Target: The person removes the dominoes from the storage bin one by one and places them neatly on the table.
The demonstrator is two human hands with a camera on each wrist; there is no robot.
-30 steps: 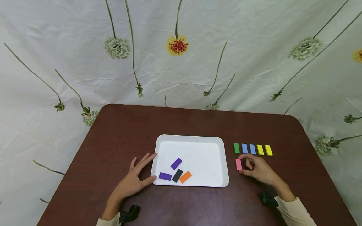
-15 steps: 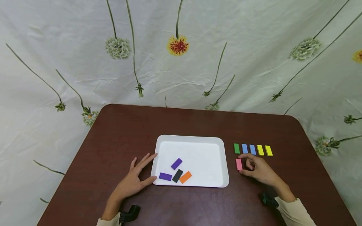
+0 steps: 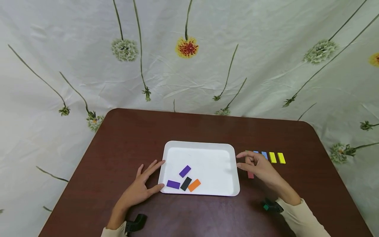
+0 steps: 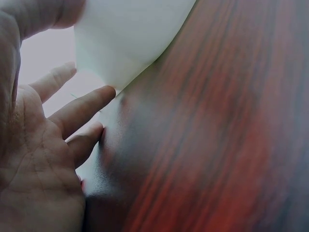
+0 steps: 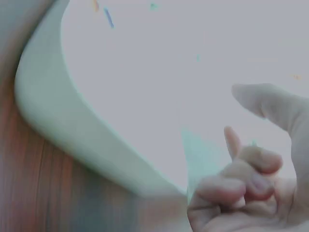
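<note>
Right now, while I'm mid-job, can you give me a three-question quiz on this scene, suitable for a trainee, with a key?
1. How many blocks lie in the white tray?
2. True or false: in the head view, the black block lies between a purple block and the orange block.
3. What is the right hand holding? A) the orange block; B) nothing; C) the black block.

Key: 1: four; 2: true; 3: B.

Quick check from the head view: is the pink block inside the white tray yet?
No, the pink block lies on the table to the right of the white tray, partly hidden by the right hand.
</note>
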